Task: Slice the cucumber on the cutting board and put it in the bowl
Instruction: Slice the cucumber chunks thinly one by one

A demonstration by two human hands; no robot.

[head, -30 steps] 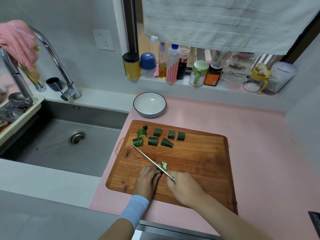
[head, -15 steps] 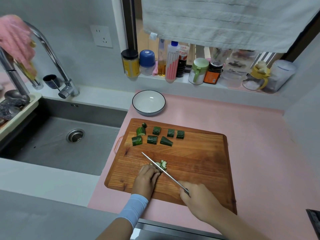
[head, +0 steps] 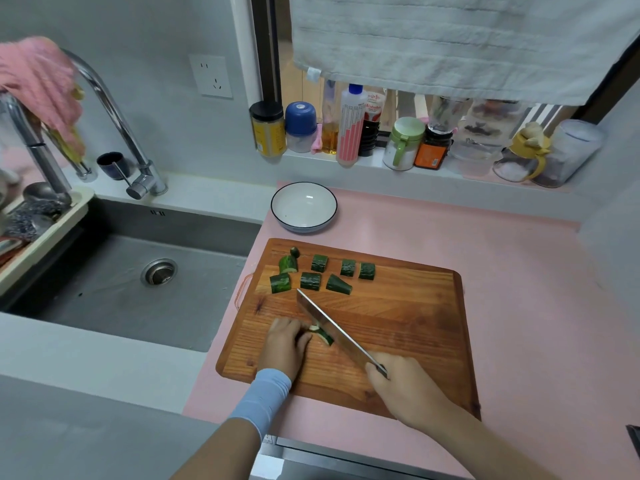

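On the wooden cutting board [head: 398, 327] several cucumber chunks [head: 311, 280] lie in two rows near the far left corner. My left hand [head: 285, 342] holds down a small cucumber piece [head: 323, 335] with curled fingers. My right hand [head: 403, 386] grips the handle of a cleaver-like knife [head: 332, 329], whose blade slants up-left with its flat side showing, right beside the held piece. The white bowl [head: 304, 206] with a dark rim stands beyond the board and holds nothing.
A steel sink [head: 138, 271] and faucet [head: 114, 116] lie to the left, with a dish rack [head: 38, 223] at the far left. Bottles and jars [head: 349, 129] line the window ledge behind. The pink counter mat [head: 519, 289] stretches to the right.
The knife drew back toward me, then its blade tilted so the flat side shows. My right hand slid down the board. The small piece under my left hand shifted slightly.
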